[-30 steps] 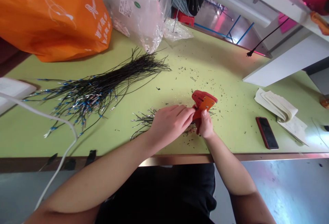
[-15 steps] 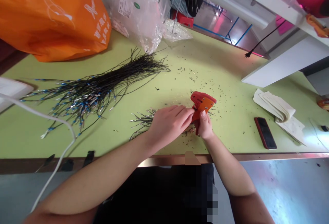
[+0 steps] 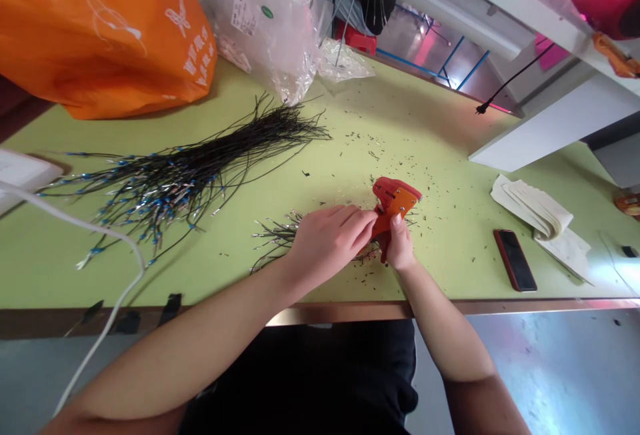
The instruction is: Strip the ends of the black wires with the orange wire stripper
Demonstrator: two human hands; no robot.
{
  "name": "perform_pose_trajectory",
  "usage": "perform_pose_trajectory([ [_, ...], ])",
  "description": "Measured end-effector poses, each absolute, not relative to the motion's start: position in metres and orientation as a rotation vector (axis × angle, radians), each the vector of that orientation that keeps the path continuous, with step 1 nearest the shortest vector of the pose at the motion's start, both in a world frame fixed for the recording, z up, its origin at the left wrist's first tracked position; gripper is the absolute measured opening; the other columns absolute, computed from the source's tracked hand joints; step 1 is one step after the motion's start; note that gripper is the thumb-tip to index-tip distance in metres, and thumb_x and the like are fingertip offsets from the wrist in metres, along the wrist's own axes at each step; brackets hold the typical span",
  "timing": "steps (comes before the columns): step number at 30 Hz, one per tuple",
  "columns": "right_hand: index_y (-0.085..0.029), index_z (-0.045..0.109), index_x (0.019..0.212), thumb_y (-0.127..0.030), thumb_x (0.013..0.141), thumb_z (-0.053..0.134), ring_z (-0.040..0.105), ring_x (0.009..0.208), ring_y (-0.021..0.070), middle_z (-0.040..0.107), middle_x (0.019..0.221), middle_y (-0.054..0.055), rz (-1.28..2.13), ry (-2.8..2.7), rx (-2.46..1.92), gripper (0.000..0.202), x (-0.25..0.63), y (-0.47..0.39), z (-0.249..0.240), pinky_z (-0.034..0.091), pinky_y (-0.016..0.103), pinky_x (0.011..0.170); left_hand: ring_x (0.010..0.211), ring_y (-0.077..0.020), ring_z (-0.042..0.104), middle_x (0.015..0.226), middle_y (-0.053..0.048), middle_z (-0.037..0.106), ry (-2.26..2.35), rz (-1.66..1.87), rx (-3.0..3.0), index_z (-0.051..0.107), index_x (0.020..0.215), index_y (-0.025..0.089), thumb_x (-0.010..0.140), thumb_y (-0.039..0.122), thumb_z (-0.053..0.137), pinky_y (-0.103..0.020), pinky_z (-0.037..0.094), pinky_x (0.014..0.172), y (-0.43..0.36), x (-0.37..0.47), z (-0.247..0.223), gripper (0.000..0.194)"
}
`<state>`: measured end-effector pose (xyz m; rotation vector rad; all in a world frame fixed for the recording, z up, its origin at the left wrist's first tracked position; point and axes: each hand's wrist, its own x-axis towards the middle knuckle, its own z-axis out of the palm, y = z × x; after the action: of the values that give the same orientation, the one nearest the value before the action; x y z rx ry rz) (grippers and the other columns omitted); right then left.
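Note:
My right hand [image 3: 400,243] is wrapped round the handles of a red and orange wire stripper [image 3: 399,200], its thumb on the orange side. The stripper's head is tilted up and points away from me, above the table. My left hand [image 3: 333,235] is closed in a pinch, with its fingertips right at the tool's jaw opening. What they pinch is hidden by the fingers. Under and beside the left hand lies a small bunch of dark wires [image 3: 275,235] with bare, shiny ends; its middle is covered by the hand.
A larger bundle of black wires [image 3: 215,152] with blue and metal ends lies at the left. Behind it are an orange bag [image 3: 125,42] and clear plastic bags [image 3: 270,28]. A phone [image 3: 515,260] and folded papers [image 3: 537,212] lie right. A white cable [image 3: 100,225] crosses the left edge.
Almost nothing differs. Both hands and the wire stripper keep nearly the same place and hold; the view has shifted very slightly.

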<state>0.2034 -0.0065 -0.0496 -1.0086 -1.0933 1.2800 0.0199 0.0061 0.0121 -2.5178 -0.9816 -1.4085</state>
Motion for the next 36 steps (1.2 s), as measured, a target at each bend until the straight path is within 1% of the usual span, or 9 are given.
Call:
perform_pose_trajectory([
  [2, -0.028, 0.071, 0.1, -0.076, 0.093, 0.055, 0.076, 0.085, 0.0305, 0.071, 0.073, 0.006, 1.296, -1.097, -0.988, 0.052, 0.204, -0.006, -0.049, 0.066, 0.045, 0.066, 0.061, -0.0124, 0.064, 0.074, 0.003, 0.072, -0.992, -1.413, -2.51, 0.066, 0.097, 0.017, 0.1, 0.011, 0.059, -0.027, 0.046, 0.055, 0.006, 0.02, 0.012, 0.01],
  [6, -0.027, 0.071, 0.087, -0.078, 0.092, 0.054, 0.075, 0.078, 0.0298, 0.066, 0.061, 0.005, 1.343, -1.128, -0.921, 0.054, 0.201, -0.007, -0.044, 0.066, 0.046, 0.066, 0.059, -0.0123, 0.063, 0.07, 0.003, 0.07, -1.027, -1.394, -2.494, 0.067, 0.095, 0.018, 0.101, 0.013, 0.059, -0.027, 0.045, 0.054, 0.007, 0.019, 0.013, 0.011],
  [8, -0.027, 0.071, 0.084, -0.078, 0.091, 0.056, 0.074, 0.075, 0.0292, 0.064, 0.058, 0.004, 1.349, -1.137, -0.915, 0.054, 0.2, -0.007, -0.042, 0.066, 0.045, 0.065, 0.059, -0.0121, 0.062, 0.07, 0.003, 0.07, -1.025, -1.384, -2.494, 0.066, 0.095, 0.018, 0.101, 0.013, 0.058, -0.027, 0.044, 0.055, 0.007, 0.019, 0.013, 0.012],
  [13, -0.028, 0.072, 0.099, -0.072, 0.093, 0.061, 0.073, 0.074, 0.0258, 0.069, 0.069, 0.003, 1.283, -1.094, -0.978, 0.045, 0.202, -0.008, -0.045, 0.065, 0.041, 0.062, 0.06, -0.0121, 0.063, 0.074, 0.002, 0.071, -0.983, -1.382, -2.511, 0.066, 0.098, 0.017, 0.102, 0.012, 0.056, -0.027, 0.045, 0.055, 0.007, 0.02, 0.013, 0.011],
  [17, -0.028, 0.071, 0.102, -0.07, 0.094, 0.06, 0.073, 0.075, 0.0252, 0.071, 0.074, 0.004, 1.247, -1.109, -1.014, 0.045, 0.205, -0.009, -0.051, 0.063, 0.04, 0.061, 0.06, -0.0124, 0.063, 0.072, 0.002, 0.07, -0.988, -1.387, -2.508, 0.066, 0.098, 0.017, 0.102, 0.012, 0.057, -0.027, 0.045, 0.055, 0.006, 0.02, 0.013, 0.011],
  [22, -0.027, 0.07, 0.103, -0.07, 0.093, 0.061, 0.073, 0.078, 0.0251, 0.071, 0.078, 0.005, 1.181, -1.135, -1.073, 0.045, 0.205, -0.01, -0.052, 0.063, 0.039, 0.062, 0.06, -0.0126, 0.063, 0.073, 0.002, 0.071, -0.991, -1.378, -2.51, 0.066, 0.099, 0.017, 0.101, 0.012, 0.057, -0.028, 0.045, 0.055, 0.006, 0.02, 0.012, 0.01],
  [29, -0.026, 0.068, 0.106, -0.074, 0.095, 0.054, 0.075, 0.086, 0.0284, 0.071, 0.077, 0.006, 1.207, -1.16, -1.088, 0.051, 0.202, -0.011, -0.049, 0.065, 0.043, 0.068, 0.061, -0.0126, 0.064, 0.073, 0.002, 0.07, -0.961, -1.391, -2.5, 0.065, 0.097, 0.017, 0.1, 0.01, 0.059, -0.029, 0.047, 0.057, 0.005, 0.02, 0.012, 0.01],
  [33, -0.026, 0.069, 0.105, -0.077, 0.094, 0.051, 0.075, 0.084, 0.0291, 0.07, 0.076, 0.006, 1.234, -1.173, -1.105, 0.055, 0.2, -0.011, -0.048, 0.064, 0.044, 0.066, 0.062, -0.0121, 0.065, 0.074, 0.003, 0.071, -0.961, -1.403, -2.497, 0.064, 0.099, 0.018, 0.1, 0.009, 0.058, -0.028, 0.048, 0.058, 0.005, 0.02, 0.012, 0.01],
  [36, -0.026, 0.068, 0.105, -0.079, 0.093, 0.051, 0.074, 0.08, 0.0285, 0.07, 0.075, 0.005, 1.255, -1.178, -1.109, 0.056, 0.2, -0.011, -0.048, 0.063, 0.042, 0.062, 0.062, -0.012, 0.066, 0.074, 0.003, 0.071, -0.964, -1.404, -2.502, 0.064, 0.099, 0.018, 0.099, 0.009, 0.059, -0.028, 0.048, 0.058, 0.005, 0.02, 0.012, 0.01],
])
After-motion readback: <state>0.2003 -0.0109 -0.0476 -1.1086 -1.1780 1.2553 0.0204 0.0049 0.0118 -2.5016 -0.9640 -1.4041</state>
